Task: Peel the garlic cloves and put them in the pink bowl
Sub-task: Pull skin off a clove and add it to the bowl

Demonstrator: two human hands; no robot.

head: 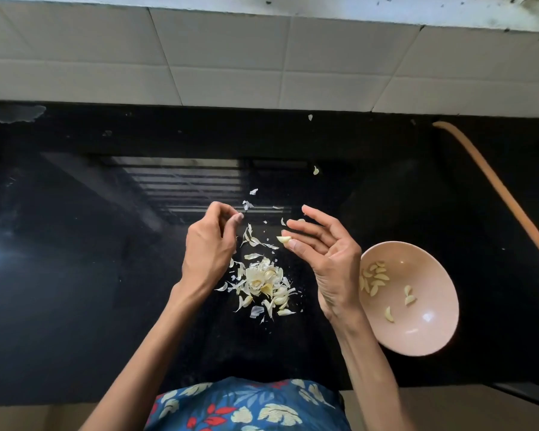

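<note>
Black glossy countertop, contents as laid out.
Heap of garlic skins and cloves at centre; loose skin flakes scattered farther back; pink bowl sits near right, apart from the heap; orange strip crosses the far right.

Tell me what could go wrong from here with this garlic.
1. The right hand pinches the peeled clove only at its fingertips, over the counter rather than the bowl. If it slips, it may land in the peel pile.
2. The bowl sits right beside that hand's wrist, so a careless swing could knock it.
</note>
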